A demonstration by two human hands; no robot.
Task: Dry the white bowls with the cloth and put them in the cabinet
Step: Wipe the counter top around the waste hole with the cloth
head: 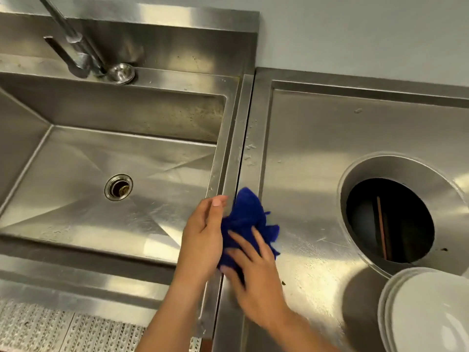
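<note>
A crumpled dark blue cloth [247,219] is held over the seam between the sink and the steel counter. My left hand [203,235] grips its left side, fingers curled around it. Blurred with motion, my right hand [253,278] lies over the cloth's lower right part, fingers spread on it. A stack of white bowls [426,308] stands on the counter at the lower right corner, partly cut off by the frame edge, well to the right of both hands. No cabinet is in view.
A deep steel sink [76,138] with a drain [118,187] fills the left; a tap [76,47] rises behind it. The steel counter [317,138] on the right has a round waste hole [389,219]. Perforated floor grating [50,331] lies below.
</note>
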